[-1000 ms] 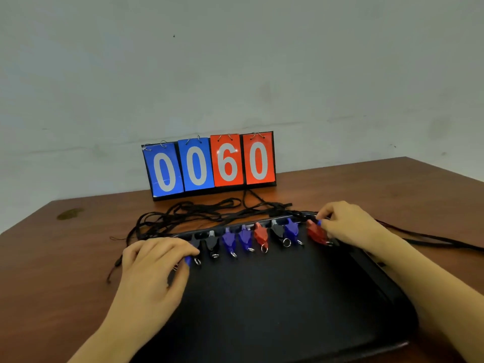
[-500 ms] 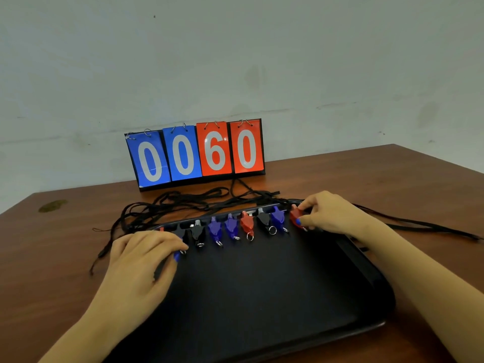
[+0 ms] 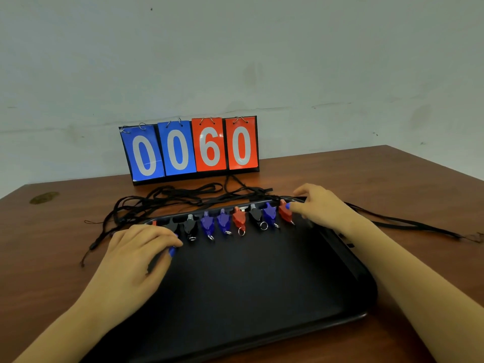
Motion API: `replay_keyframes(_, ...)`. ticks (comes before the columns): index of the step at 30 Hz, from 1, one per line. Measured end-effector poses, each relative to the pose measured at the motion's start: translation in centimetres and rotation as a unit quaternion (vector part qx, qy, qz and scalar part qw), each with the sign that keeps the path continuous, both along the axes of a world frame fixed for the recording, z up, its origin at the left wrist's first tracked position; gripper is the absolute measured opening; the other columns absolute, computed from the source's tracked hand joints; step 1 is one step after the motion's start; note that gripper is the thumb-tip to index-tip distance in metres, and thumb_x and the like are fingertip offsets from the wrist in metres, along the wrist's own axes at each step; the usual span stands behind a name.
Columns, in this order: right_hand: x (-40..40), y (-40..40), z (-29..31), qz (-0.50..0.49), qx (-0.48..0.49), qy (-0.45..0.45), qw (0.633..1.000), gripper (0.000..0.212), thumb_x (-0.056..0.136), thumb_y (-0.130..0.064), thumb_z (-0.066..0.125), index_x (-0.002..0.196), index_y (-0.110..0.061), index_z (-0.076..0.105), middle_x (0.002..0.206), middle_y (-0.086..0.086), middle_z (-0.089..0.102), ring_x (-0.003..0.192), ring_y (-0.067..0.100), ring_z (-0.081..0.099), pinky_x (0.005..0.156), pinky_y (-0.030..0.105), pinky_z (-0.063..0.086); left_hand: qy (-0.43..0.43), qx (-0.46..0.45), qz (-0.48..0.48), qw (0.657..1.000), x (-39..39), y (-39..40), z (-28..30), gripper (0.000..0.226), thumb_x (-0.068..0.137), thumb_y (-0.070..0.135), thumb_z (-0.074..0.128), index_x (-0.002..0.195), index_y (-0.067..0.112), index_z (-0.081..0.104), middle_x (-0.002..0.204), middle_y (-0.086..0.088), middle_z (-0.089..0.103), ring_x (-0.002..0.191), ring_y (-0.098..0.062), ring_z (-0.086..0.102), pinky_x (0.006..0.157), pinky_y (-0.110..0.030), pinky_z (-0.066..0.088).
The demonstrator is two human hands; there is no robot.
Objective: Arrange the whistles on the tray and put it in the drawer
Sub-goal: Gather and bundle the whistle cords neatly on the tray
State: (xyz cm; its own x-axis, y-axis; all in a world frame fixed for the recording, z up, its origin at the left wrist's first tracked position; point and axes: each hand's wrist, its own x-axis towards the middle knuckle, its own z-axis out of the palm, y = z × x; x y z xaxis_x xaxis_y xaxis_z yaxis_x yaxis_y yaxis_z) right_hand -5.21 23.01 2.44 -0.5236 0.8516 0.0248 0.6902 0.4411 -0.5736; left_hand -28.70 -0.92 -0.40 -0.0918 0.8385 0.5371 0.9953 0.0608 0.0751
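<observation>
The arranging step looks close to finished: a row of whistles (image 3: 225, 222) runs along the far edge of the black tray (image 3: 262, 297), blue, black and red ones side by side, their key rings pointing toward the person and their black lanyards (image 3: 167, 199) trailing off the far rim onto the wooden table (image 3: 366, 169).

The left hand (image 3: 136, 258) rests at the left end of the row with its fingers curled down over the tray floor; a blue whistle end (image 3: 172, 251) peeks out just under the fingertips, so the hand appears to grip or press it, though whether the fingers actually close round it I cannot tell. A black whistle (image 3: 171, 226) sits just beyond those fingertips, and a sliver of red shows at the rim further out.

The right hand (image 3: 322, 210) works the right end, thumb and forefinger pinching the last red whistle (image 3: 284, 209), which lies right at its fingertips and just beside the blue one to their left.

Judging from this, the next move calls for squaring off both end whistles, letting go, then gathering the loose cords so they do not snag, and taking the tray by its two sides to carry it level to the drawer, which is not in view

A flip scoreboard (image 3: 191, 149) stands well beyond both hands
</observation>
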Motion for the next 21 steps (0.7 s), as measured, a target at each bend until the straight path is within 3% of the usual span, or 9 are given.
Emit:
replay_keyframes(2, 0.8, 0.5, 0.2, -0.027, 0.012, 0.016, 0.999, 0.042, 0.090, -0.028, 0.056, 0.130, -0.018, 0.046, 0.126, 0.007, 0.055, 0.107, 0.021, 0.055, 0.089, 0.032, 0.044, 0.000, -0.002, -0.004, 1.000, -0.1, 0.0, -0.1, 0.034, 0.080, 0.037, 0.034, 0.098, 0.035, 0.062, 0.100, 0.023, 0.053, 0.101, 0.000, 0.042, 0.082, -0.031, 0.035)
replay_keyframes(5, 2.5, 1.1, 0.8, -0.059, 0.040, -0.003, 0.997, 0.039, 0.090, -0.014, 0.048, 0.128, -0.020, 0.047, 0.134, 0.006, 0.050, 0.114, 0.024, 0.052, 0.093, 0.036, 0.045, 0.004, 0.006, -0.023, 1.000, 0.0, -0.1, 0.1, 0.031, 0.081, 0.035, 0.036, 0.097, 0.035, 0.062, 0.099, 0.022, 0.055, 0.100, 0.000, 0.044, 0.084, -0.026, 0.034)
replay_keyframes(8, 4.6, 2.1, 1.3, -0.070, 0.068, -0.186, 0.978, 0.045, 0.089, -0.011, 0.047, 0.133, -0.019, 0.043, 0.132, 0.009, 0.049, 0.114, 0.026, 0.050, 0.096, 0.042, 0.045, 0.005, 0.011, -0.050, 0.999, 0.2, -0.2, 0.3, 0.029, 0.082, 0.033, 0.037, 0.097, 0.034, 0.062, 0.096, 0.025, 0.055, 0.098, 0.003, 0.046, 0.084, -0.022, 0.032)
replay_keyframes(11, 6.8, 2.9, 1.2, -0.097, 0.021, -0.309, 0.946, 0.049, 0.088, -0.006, 0.044, 0.137, -0.015, 0.039, 0.137, 0.014, 0.042, 0.122, 0.032, 0.042, 0.103, 0.046, 0.040, -0.017, 0.001, -0.073, 0.997, 0.1, -0.2, 0.2, 0.028, 0.082, 0.035, 0.038, 0.098, 0.039, 0.061, 0.098, 0.035, 0.053, 0.100, 0.013, 0.043, 0.085, -0.015, 0.032)
replay_keyframes(16, 8.5, 3.8, 1.2, -0.147, -0.021, -0.325, 0.934, 0.027, 0.084, 0.004, 0.052, 0.110, 0.000, 0.055, 0.125, 0.018, 0.052, 0.115, 0.033, 0.050, 0.096, 0.038, 0.043, -0.031, -0.014, -0.097, 0.995, 0.3, -0.1, 0.0, 0.026, 0.081, 0.035, 0.040, 0.097, 0.041, 0.060, 0.113, 0.032, 0.047, 0.107, 0.016, 0.040, 0.089, -0.007, 0.027)
replay_keyframes(18, 9.0, 4.3, 1.2, -0.174, -0.024, -0.312, 0.934, 0.014, 0.083, -0.003, 0.061, 0.095, -0.004, 0.054, 0.115, 0.015, 0.054, 0.111, 0.034, 0.051, 0.098, 0.042, 0.043, -0.035, -0.009, -0.095, 0.995, 0.4, -0.1, 0.0, 0.026, 0.081, 0.036, 0.040, 0.096, 0.042, 0.060, 0.113, 0.032, 0.047, 0.107, 0.013, 0.041, 0.085, -0.014, 0.035)
replay_keyframes(21, 9.4, 4.8, 0.8, -0.201, -0.031, -0.273, 0.940, 0.021, 0.084, -0.019, 0.065, 0.090, -0.007, 0.049, 0.102, 0.011, 0.053, 0.100, 0.029, 0.053, 0.096, 0.042, 0.045, -0.039, -0.011, -0.092, 0.995, 0.5, -0.1, 0.0, 0.025, 0.080, 0.038, 0.039, 0.096, 0.047, 0.056, 0.113, 0.033, 0.046, 0.106, 0.014, 0.041, 0.079, -0.016, 0.038)
